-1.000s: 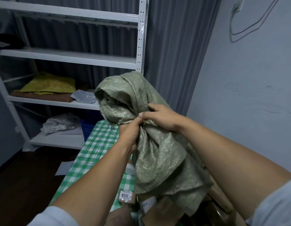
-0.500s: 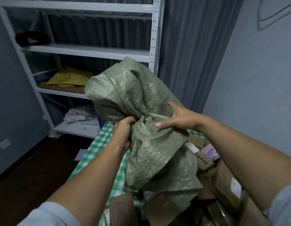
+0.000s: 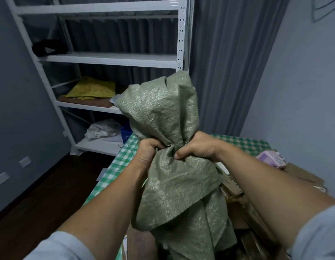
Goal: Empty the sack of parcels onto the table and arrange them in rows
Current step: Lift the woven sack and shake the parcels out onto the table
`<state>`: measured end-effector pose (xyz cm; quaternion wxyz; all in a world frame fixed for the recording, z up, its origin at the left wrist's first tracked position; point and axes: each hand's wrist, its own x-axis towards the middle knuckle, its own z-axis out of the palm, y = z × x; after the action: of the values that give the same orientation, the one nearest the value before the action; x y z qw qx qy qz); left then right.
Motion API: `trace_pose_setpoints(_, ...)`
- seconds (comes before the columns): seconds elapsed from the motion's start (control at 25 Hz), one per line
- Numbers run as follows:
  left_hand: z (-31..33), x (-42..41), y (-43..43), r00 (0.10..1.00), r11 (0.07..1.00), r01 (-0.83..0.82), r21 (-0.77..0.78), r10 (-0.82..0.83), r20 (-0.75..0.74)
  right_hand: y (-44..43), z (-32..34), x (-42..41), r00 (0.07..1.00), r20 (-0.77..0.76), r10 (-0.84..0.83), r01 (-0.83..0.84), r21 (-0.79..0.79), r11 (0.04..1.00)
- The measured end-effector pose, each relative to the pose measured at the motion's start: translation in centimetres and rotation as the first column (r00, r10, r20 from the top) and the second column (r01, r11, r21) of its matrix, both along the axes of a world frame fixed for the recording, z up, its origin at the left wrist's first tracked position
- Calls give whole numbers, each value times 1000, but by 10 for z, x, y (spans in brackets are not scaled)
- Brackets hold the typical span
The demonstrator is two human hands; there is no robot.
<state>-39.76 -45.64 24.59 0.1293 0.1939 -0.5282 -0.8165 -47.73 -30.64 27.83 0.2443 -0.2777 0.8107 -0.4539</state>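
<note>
While both my forearms reach forward, the green woven sack [image 3: 168, 194] hangs nearest me, its loose lower folds draping over the heap of brown parcels [image 3: 256, 212] at lower right. Sack's long axis: near upright, top leaning a little away from me. Below the grip it looks slack and flat; I judge it emptied or close to it, though I cannot see inside.

Grip sits at the sack's waist. Left hand [image 3: 147, 152] fisted tight on the gathered cloth from the left, right hand [image 3: 197, 149] fisted on it from the right, thumb tucked under. Knuckles nearly meet, same height, neither clearly nearer. Above the fists the rest of the sack balloons upward.

Next move, by my guess: sack goes off to one side, so parcels can be rowed on the table [image 3: 123, 158] with its green check cloth.

Writing: dark letters on a cardboard box [image 3: 233, 182] just right of the sack, cut off, unreadable. A pink packet [image 3: 271, 158] beyond carries print too small to read.

Far: white shelving [image 3: 114, 61], yellow cloth [image 3: 91, 90] on one shelf
</note>
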Motion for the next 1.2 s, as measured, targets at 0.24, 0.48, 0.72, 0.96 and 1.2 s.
trace_pose_setpoints(0.24, -19, 0, -8, 988, 982, 155, -109, -157, -5, 10, -8, 4, 972, 52, -230, 235, -154, 960)
trace_pose_setpoints(0.48, -15, 3, -2, 866, 798, 472, -375, -500, 23, 2, -7, -5, 903, 222, -368, 425, -328, 844)
trace_pose_setpoints(0.72, -20, 1, 3, 928, 789, 355, -501, -361, 89, -21, -22, -13, 869, 384, -312, 460, -395, 795)
trace_pose_setpoints(0.96, -35, -10, -11, 995, 878, 30, -478, 17, 93, -33, -24, -15, 930, 232, -286, 340, -244, 908)
trace_pose_setpoints(1.2, -40, -21, -35, 976, 960, -165, -228, 192, 103, -56, -47, -6, 989, -102, -106, 122, 157, 980)
